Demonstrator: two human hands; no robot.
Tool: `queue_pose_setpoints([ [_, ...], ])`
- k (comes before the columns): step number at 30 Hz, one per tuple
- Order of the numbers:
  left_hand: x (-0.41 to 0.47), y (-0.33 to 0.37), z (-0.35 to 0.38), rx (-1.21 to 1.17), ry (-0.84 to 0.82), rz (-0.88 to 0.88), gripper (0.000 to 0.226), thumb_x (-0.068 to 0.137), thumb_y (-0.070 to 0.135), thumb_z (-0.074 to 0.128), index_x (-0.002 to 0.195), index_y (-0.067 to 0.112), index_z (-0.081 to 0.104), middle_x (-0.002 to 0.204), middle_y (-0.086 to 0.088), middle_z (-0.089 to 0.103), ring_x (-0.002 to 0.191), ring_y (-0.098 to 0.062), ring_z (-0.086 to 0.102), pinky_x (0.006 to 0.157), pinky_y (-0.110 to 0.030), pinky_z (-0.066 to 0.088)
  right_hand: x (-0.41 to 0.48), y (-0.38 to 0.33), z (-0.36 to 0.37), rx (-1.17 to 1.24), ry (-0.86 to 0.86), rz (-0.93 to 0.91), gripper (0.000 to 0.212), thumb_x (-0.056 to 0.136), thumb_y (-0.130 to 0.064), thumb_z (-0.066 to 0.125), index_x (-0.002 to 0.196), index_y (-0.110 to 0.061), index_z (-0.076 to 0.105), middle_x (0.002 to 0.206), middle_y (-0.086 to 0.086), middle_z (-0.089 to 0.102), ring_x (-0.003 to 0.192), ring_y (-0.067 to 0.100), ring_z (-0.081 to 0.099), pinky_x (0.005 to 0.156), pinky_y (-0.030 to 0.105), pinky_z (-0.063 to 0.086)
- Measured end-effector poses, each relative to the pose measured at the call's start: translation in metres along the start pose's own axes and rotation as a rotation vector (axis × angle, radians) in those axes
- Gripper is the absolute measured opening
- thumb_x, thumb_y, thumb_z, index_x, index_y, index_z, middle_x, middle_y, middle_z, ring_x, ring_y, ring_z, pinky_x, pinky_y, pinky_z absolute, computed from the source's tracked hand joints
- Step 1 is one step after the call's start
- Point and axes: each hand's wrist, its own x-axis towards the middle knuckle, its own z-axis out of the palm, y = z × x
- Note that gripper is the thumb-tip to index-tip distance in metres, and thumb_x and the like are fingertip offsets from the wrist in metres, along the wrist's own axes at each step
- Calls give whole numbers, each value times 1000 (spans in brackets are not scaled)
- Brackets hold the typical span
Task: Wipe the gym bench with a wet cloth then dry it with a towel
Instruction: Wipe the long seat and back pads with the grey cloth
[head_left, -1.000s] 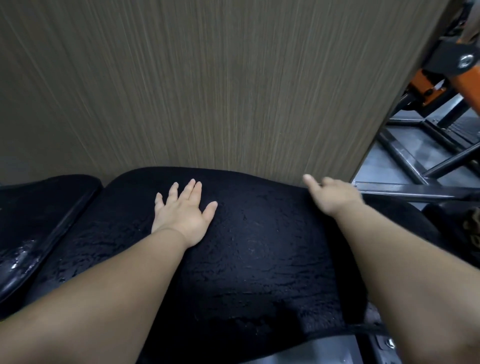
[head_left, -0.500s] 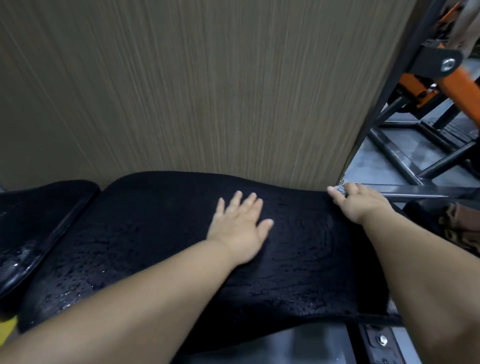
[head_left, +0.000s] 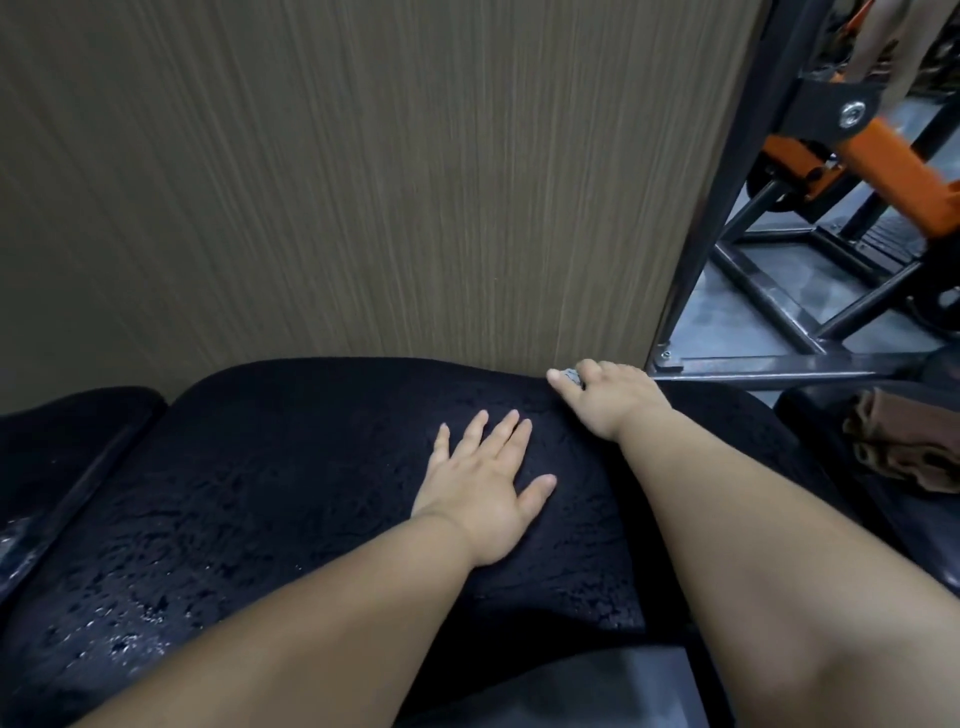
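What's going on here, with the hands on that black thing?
A person is tending a gym bench with bare hands. A black towel is spread over its pad. The left hand lies flat on the towel, fingers spread, pressing down. The right hand is at the towel's far edge by the wood-grain wall, fingers curled, apparently pinching that edge. A crumpled brown cloth lies untouched off to the right.
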Motion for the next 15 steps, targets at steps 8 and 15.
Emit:
queue_pose_setpoints([
  [8, -4, 0, 3, 0, 11, 3, 69, 96, 64, 13, 154, 33, -5, 160, 19, -13, 147, -10, -17, 119, -44, -12, -16, 97, -13, 32, -4, 250, 70, 93, -67, 22, 139, -18, 42, 147, 7, 42, 136, 25, 35, 109, 38, 26],
  [15, 0, 0, 0, 5, 27, 5, 69, 96, 64, 12, 154, 32, -6, 160, 18, -14, 147, -11, -19, 119, -45, -13, -22, 116, -19, 122, 27, 468, 86, 86, -76, 24, 141, -12, 38, 144, 14, 42, 134, 32, 37, 107, 42, 29],
])
